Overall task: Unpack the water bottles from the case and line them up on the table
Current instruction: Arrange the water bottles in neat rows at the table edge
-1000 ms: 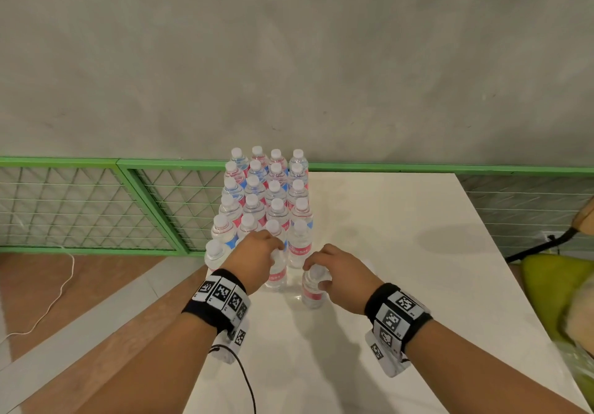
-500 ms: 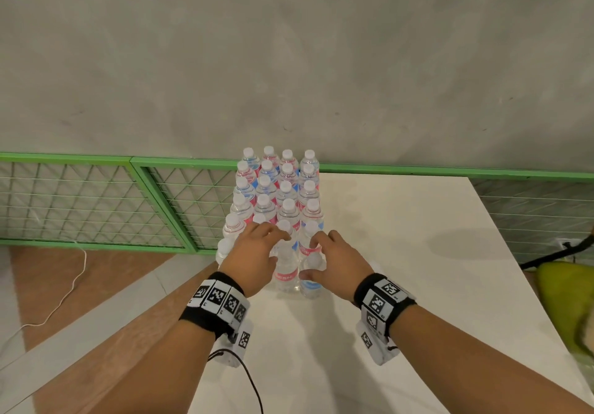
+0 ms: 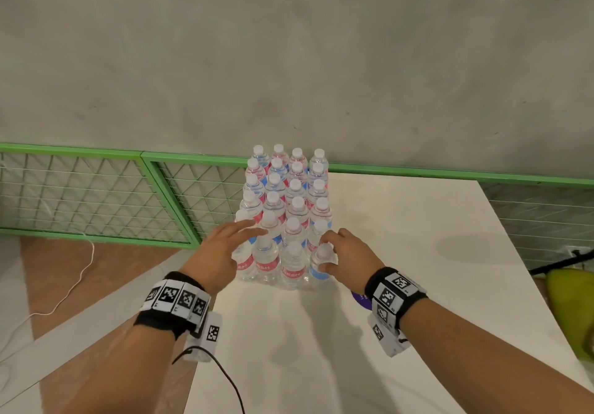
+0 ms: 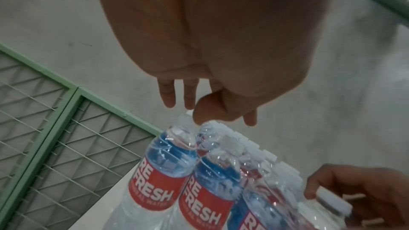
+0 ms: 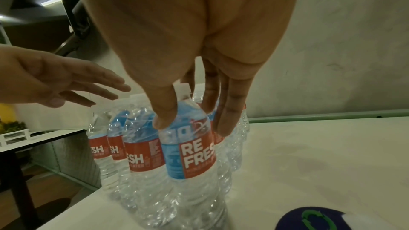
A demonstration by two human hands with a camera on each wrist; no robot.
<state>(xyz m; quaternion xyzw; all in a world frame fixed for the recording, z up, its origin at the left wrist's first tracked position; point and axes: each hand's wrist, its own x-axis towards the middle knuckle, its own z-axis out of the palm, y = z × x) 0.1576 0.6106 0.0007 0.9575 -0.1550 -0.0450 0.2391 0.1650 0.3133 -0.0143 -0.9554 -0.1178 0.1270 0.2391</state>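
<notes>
my r hand grips the near-right bottle at its neck, thumb on one side and fingers down the other. my l hand hovers w/ fingers spread & straight over the near-left caps, holding nothing. the bottles stand upright in tight rows of four on the white table, running back toward the green fence & grey wall.
</notes>
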